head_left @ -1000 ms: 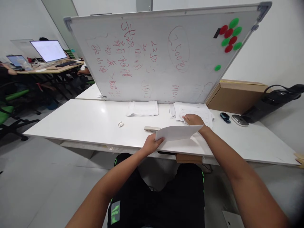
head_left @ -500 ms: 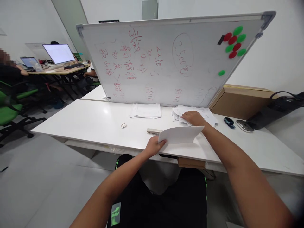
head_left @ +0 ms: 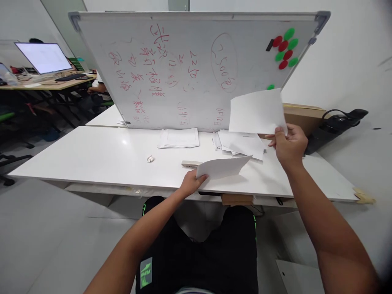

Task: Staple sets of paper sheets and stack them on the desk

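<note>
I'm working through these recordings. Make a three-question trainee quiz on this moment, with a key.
1. True or false: the right hand is holding nothing.

2. The left hand grips:
a) a marker
b) paper
c) a computer mouse

3. Fill in: a cluster of red and green round magnets is on the ____.

Key: 1 false, it holds a raised sheet; 2 b; 3 whiteboard.

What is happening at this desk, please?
The person's left hand holds white paper near the front edge of the desk. The right hand holds up another sheet, which partly hides the whiteboard. A neater left pile and a looser right pile of papers lie before the whiteboard.
</note>
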`<action>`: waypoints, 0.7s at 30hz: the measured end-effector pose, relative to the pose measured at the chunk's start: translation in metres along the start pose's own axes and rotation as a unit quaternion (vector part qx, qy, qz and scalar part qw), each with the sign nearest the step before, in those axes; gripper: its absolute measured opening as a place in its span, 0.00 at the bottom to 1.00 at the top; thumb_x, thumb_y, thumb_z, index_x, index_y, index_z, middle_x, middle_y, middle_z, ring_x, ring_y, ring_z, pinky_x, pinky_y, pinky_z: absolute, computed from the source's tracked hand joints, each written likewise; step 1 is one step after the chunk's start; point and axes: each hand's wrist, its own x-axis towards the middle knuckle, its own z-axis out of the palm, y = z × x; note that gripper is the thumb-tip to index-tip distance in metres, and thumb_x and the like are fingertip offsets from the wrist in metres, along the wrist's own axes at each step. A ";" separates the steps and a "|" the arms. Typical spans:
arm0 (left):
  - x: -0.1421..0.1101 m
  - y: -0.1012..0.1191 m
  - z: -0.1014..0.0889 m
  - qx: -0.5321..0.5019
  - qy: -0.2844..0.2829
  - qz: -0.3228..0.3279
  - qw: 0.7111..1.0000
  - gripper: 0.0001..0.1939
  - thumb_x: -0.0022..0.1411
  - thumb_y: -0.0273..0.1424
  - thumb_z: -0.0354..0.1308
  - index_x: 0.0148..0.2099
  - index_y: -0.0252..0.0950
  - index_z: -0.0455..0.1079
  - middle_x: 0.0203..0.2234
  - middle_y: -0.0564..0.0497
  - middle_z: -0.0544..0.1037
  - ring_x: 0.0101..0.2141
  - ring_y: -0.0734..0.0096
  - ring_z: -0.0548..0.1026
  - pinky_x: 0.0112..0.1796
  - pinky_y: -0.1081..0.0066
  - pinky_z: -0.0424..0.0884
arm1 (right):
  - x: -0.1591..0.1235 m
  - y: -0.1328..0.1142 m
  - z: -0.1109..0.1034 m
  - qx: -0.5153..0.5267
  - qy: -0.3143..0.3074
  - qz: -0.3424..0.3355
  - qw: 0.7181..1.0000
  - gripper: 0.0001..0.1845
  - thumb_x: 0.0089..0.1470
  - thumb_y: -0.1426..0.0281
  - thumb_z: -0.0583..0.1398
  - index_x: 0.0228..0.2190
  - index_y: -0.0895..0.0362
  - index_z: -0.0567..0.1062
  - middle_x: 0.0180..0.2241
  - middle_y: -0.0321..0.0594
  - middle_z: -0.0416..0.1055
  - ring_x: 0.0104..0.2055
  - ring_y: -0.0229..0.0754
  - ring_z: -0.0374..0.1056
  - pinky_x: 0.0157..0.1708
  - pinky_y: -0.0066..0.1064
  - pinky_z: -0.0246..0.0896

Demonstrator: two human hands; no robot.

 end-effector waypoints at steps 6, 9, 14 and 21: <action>0.001 -0.001 0.000 -0.045 0.006 -0.062 0.997 0.20 0.58 0.46 0.57 0.40 0.35 0.76 0.37 0.45 0.80 0.40 0.53 0.77 0.39 0.61 0.72 | -0.036 0.006 -0.046 0.177 0.063 0.100 0.977 0.15 0.49 0.61 0.64 0.34 0.53 0.64 0.20 0.32 0.69 0.16 0.35 0.63 0.15 0.25 0.50; 0.001 0.000 -0.001 -0.050 0.005 -0.069 0.996 0.20 0.58 0.46 0.57 0.41 0.34 0.76 0.38 0.45 0.80 0.41 0.53 0.77 0.40 0.61 0.72 | -0.056 0.012 -0.063 0.256 0.104 0.136 0.951 0.14 0.47 0.63 0.65 0.31 0.52 0.65 0.18 0.29 0.66 0.16 0.32 0.59 0.13 0.23 0.45; 0.001 0.002 -0.004 -0.023 -0.018 -0.088 0.996 0.23 0.58 0.47 0.56 0.44 0.33 0.75 0.41 0.44 0.79 0.42 0.53 0.76 0.41 0.63 0.72 | -0.105 0.029 -0.063 0.258 0.035 0.212 0.942 0.24 0.38 0.55 0.70 0.27 0.54 0.64 0.17 0.31 0.70 0.15 0.30 0.58 0.14 0.21 0.50; 0.004 0.002 -0.001 -0.020 -0.002 -0.077 0.997 0.27 0.63 0.50 0.47 0.46 0.32 0.74 0.42 0.43 0.79 0.44 0.54 0.75 0.42 0.64 0.70 | -0.160 0.049 -0.037 0.233 -0.054 0.300 0.923 0.21 0.44 0.56 0.67 0.33 0.55 0.68 0.20 0.34 0.73 0.15 0.28 0.57 0.15 0.19 0.49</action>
